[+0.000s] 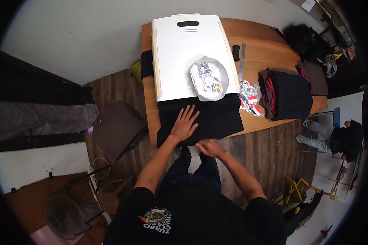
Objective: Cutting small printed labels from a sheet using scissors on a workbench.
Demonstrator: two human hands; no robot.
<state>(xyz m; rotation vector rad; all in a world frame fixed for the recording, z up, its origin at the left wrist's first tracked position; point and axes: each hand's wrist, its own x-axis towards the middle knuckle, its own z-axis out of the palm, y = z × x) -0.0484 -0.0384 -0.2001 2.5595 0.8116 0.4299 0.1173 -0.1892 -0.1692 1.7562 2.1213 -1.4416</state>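
Note:
Black cloth (216, 116), perhaps a garment, lies at the near end of the wooden table, partly covered by a white board (171, 49) with a slot handle. My left hand (185, 123) rests flat on the cloth, fingers spread. At the cloth's near edge, my right hand (210, 148) is closed, and its fingertips seem to pinch the hem; the grip itself is partly hidden. On the board's near right corner sits a clear plastic bag (210, 79) with printed stickers or transfers inside.
Right of the board lie a metal ruler (242, 61), a small black object (236, 53) and colourful printed pieces (249, 98). Folded dark and red garments (290, 94) are stacked beyond them. A brown cloth-covered item (118, 128) stands left of the table. Another person (331, 136) is at far right.

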